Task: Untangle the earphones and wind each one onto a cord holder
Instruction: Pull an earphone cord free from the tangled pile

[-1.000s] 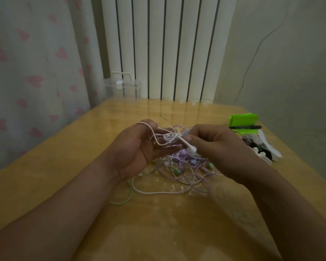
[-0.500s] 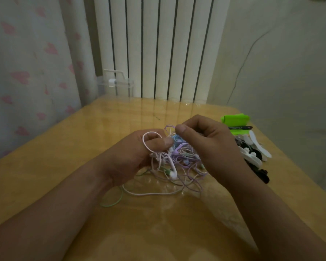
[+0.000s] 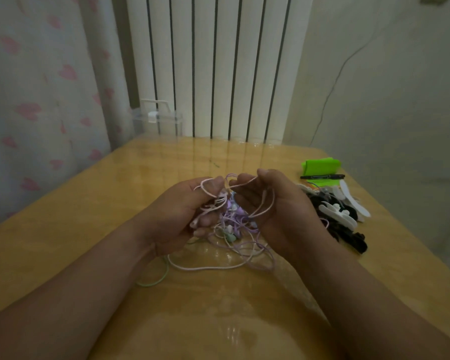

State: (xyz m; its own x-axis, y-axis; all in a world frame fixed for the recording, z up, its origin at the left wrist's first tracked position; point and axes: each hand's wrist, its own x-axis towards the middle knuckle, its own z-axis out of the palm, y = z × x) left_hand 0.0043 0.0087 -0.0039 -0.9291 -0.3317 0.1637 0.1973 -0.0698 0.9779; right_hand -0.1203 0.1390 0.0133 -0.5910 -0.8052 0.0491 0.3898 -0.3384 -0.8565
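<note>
Our left fingers (image 3: 205,221) are curled in toward the palm, so that our left hand (image 3: 177,216) grips a bunch of pale pink cord (image 3: 243,183), one loop of which rides over the thumb. Below that wrist a thin green cord (image 3: 156,278) lies in a loose loop on the glossy yellow table (image 3: 76,229). Behind the hand, at the table's far edge against the white ribbed radiator (image 3: 218,61), stands a clear plastic box (image 3: 157,123) with a raised handle. We see a small white piece near its top, but we cannot tell whether anything lies inside. Between our two hands the pink cord runs as a short span, and under it sits the tangle of earphones (image 3: 234,229): lilac, pink and mint cords knotted together with several buds. Its upper part is lifted in our hands and its lower loops are spread on the table. Our right hand (image 3: 283,214) is turned palm inward; its thumb and forefinger pinch the pink cord, further strands hang across the palm, and the other fingers are loosely bent. Well to the right, near the table's edge, lies a bright green object (image 3: 320,165) with a black pen (image 3: 322,176) just in front of it. Nearer to us than the pen is a heap of cord holders (image 3: 334,213), white ones lying over black ones.
</note>
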